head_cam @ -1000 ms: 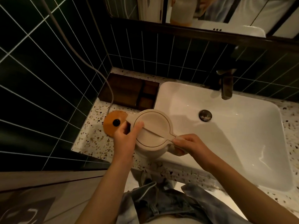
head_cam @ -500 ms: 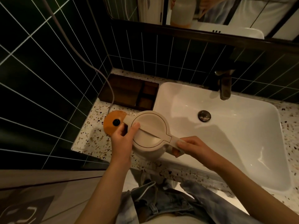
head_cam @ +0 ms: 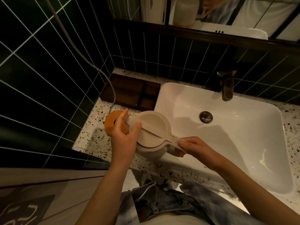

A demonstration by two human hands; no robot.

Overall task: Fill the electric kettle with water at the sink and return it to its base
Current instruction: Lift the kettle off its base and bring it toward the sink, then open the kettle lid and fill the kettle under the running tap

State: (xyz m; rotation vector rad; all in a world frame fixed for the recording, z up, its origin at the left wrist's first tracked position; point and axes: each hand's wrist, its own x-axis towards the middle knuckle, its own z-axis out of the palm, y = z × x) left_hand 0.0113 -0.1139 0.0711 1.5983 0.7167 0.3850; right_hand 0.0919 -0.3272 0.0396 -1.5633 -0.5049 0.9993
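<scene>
- The kettle (head_cam: pixel 151 151), lid (head_cam: pixel 154 127) closed, is held over the counter (head_cam: pixel 90 140) between its base (head_cam: pixel 111 122) and the sink (head_cam: pixel 227 151).
- The right hand (head_cam: pixel 194 146) curls round the handle (head_cam: pixel 174 141); the left hand (head_cam: pixel 125 140) pinches the spout (head_cam: pixel 129 118), thumb on the lid.
- Best to keep it level (the lid likely needs opening first).
- Smooth, round cream plastic; flat orange disc; speckled stone.

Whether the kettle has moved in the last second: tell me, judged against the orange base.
No. Against the orange base, the kettle stays in the same place, just to its right at the left edge of the sink.
</scene>
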